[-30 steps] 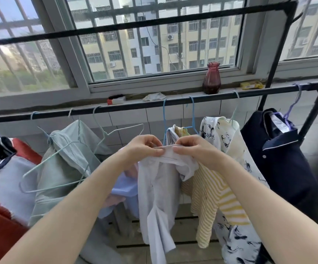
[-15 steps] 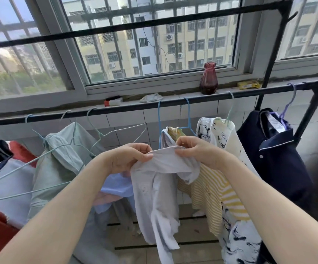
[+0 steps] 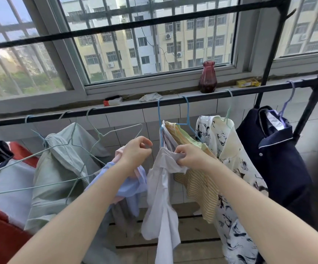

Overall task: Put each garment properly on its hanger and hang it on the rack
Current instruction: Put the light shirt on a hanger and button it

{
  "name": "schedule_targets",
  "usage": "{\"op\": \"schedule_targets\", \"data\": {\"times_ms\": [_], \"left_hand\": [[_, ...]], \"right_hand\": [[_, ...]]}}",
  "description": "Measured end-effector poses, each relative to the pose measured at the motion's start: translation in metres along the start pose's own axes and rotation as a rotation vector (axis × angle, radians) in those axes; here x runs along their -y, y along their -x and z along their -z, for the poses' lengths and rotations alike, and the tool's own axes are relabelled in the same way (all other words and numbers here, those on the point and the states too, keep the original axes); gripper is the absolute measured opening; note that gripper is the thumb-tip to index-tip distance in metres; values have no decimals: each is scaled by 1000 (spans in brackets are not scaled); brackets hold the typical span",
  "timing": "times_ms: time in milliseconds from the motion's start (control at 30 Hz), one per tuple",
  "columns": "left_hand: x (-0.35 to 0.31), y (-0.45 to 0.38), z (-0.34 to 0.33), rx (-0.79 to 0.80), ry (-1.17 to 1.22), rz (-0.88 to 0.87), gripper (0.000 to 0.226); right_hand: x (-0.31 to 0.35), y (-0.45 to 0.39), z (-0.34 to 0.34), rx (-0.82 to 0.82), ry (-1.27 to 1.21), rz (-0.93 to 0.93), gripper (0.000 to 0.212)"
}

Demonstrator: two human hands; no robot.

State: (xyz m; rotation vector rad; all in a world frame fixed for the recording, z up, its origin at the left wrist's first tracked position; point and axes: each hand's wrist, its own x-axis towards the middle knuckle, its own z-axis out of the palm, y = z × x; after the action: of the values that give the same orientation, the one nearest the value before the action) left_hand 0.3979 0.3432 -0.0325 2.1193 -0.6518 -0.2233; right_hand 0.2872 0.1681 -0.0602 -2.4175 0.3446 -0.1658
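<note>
A white garment hangs from a blue hanger hooked on the black rack bar. My right hand grips the bunched white fabric at its top right shoulder. My left hand is a little to the left, apart from the white fabric, with its fingers curled. They seem to pinch a thin wire, likely the hanger's left arm. A pink and light blue garment hangs below my left wrist.
On the bar hang a pale green shirt, empty green wire hangers, a yellow striped top, a floral shirt and a navy shirt. A red, white and navy garment is far left. A red vase stands on the sill.
My left hand has let go of the white garment's collar and drawn away to the left. My right hand still holds the fabric, which now hangs bunched under it.
</note>
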Motion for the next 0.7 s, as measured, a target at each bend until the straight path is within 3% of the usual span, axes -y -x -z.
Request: {"op": "schedule_targets", "data": {"times_ms": [33, 133, 233, 433, 567, 700], "left_hand": [[-4, 3, -3, -6, 21, 0, 7], [-10, 9, -12, 74, -23, 46, 42], [-10, 13, -26, 175, -135, 117, 58], [-8, 23, -29, 164, 43, 203, 35], [1, 31, -19, 104, -12, 197, 43], [-4, 34, -12, 172, -5, 263, 41]], "right_hand": [[-1, 0, -2, -17, -53, 21, 7], [3, -1, 0, -107, -331, 58, 6], [6, -4, 4, -178, -472, 106, 7], [2, 4, 18, -214, -722, 139, 13], [-11, -3, 10, -129, -368, 7, 17], [-28, -13, -4, -36, -80, -90, 26]]}}
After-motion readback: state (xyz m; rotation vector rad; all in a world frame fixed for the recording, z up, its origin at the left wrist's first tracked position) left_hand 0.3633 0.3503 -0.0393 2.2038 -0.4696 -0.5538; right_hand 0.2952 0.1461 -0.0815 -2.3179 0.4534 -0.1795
